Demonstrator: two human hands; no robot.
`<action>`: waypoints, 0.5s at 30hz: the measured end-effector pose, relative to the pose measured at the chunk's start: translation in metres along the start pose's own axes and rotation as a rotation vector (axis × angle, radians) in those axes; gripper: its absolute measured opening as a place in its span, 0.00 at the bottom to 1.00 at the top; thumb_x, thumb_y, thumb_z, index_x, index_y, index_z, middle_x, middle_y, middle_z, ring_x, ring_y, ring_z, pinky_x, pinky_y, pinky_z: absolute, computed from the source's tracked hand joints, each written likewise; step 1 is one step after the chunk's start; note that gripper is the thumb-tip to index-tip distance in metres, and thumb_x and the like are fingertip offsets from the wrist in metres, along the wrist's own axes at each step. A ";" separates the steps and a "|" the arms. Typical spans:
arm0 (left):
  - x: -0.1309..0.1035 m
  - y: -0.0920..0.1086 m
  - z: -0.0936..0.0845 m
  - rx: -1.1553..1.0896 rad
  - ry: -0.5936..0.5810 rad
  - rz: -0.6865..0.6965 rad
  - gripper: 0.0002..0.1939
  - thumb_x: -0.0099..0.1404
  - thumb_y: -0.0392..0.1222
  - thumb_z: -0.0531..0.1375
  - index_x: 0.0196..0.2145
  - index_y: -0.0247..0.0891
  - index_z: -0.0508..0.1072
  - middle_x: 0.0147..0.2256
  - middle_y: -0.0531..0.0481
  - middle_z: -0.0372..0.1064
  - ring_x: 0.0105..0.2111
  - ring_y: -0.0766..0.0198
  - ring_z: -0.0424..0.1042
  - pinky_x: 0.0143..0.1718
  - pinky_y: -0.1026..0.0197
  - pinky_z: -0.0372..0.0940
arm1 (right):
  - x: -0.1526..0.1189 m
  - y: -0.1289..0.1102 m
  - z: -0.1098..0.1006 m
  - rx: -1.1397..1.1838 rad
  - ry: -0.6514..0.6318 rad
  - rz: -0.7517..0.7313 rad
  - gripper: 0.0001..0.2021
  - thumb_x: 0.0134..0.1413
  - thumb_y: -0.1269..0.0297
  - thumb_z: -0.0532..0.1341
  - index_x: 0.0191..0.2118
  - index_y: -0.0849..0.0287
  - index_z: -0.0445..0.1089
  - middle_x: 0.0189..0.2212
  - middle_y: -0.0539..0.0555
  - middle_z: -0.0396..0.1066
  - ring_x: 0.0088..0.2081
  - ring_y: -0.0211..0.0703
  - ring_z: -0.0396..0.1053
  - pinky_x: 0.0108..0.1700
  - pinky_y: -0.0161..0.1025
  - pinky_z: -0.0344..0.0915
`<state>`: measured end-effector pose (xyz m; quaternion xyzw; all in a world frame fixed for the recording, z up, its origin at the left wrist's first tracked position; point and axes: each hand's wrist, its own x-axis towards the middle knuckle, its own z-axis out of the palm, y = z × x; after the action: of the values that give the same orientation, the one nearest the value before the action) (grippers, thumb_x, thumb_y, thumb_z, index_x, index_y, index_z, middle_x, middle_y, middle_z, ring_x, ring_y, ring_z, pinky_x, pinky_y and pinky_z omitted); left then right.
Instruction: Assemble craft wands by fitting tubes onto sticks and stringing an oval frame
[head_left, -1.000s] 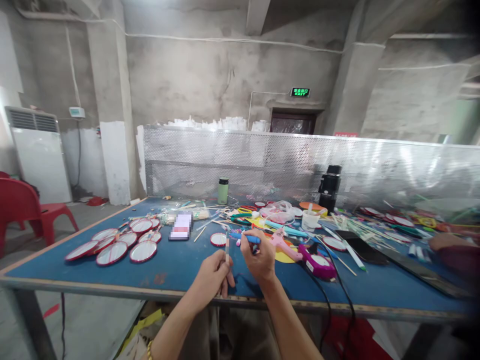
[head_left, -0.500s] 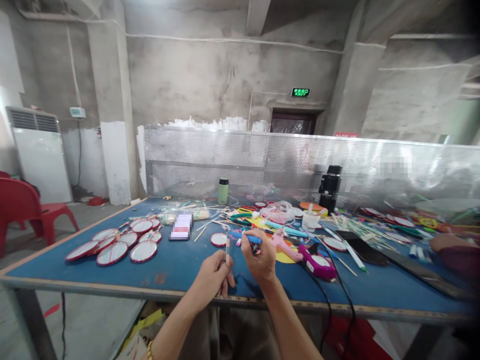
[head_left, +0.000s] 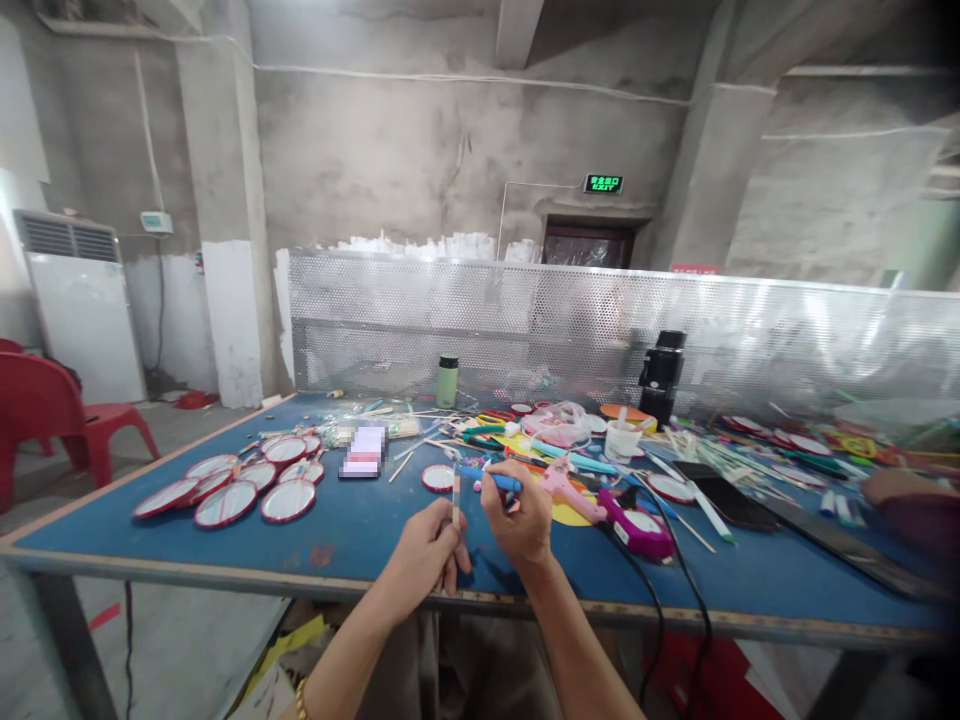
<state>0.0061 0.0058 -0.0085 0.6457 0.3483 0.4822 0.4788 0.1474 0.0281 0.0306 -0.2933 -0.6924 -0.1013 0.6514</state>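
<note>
Marker [head_left: 505, 482] gripped in right hand [head_left: 523, 517] apparently colors strip [head_left: 456, 496] pinched in left hand [head_left: 429, 548], lower center, any next stroke needing steadiness.

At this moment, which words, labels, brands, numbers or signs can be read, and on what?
"安全出口 EXIT": green-lit exit sign above the door.
Too small or blurred to read: red sign, mark on the black bottle.
Phone screen: pixelated, unreadable.
Blue pen-like tool in right hand: no readable text.

Blue pen [head_left: 506, 482] in right-hand fingers [head_left: 492, 503]
</note>
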 end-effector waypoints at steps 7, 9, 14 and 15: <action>-0.001 0.001 0.000 0.000 -0.003 -0.006 0.04 0.64 0.39 0.49 0.34 0.39 0.61 0.18 0.57 0.71 0.08 0.73 0.62 0.10 0.73 0.48 | -0.001 0.002 0.003 0.002 -0.005 -0.002 0.02 0.55 0.70 0.58 0.33 0.57 0.67 0.24 0.48 0.69 0.23 0.34 0.65 0.28 0.32 0.65; -0.001 0.001 0.000 -0.002 -0.003 -0.006 0.04 0.64 0.40 0.49 0.34 0.39 0.61 0.18 0.57 0.71 0.08 0.73 0.62 0.09 0.73 0.48 | -0.002 0.003 0.003 0.000 -0.008 -0.002 0.02 0.55 0.70 0.58 0.34 0.57 0.67 0.24 0.48 0.69 0.22 0.34 0.64 0.27 0.32 0.65; -0.001 0.003 0.001 -0.007 -0.003 -0.005 0.03 0.64 0.40 0.49 0.34 0.39 0.61 0.18 0.57 0.71 0.08 0.73 0.62 0.10 0.73 0.48 | -0.002 0.003 0.002 -0.010 0.001 0.002 0.02 0.56 0.69 0.58 0.33 0.57 0.68 0.24 0.48 0.69 0.22 0.34 0.65 0.27 0.32 0.65; -0.001 0.003 0.001 -0.007 -0.002 -0.007 0.03 0.64 0.40 0.50 0.34 0.39 0.61 0.18 0.57 0.71 0.08 0.73 0.62 0.10 0.73 0.48 | -0.001 0.003 0.002 -0.014 0.003 0.001 0.02 0.56 0.69 0.58 0.33 0.57 0.68 0.24 0.48 0.69 0.22 0.34 0.65 0.27 0.32 0.65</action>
<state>0.0070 0.0041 -0.0058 0.6434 0.3482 0.4810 0.4831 0.1471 0.0311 0.0283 -0.2980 -0.6906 -0.1062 0.6504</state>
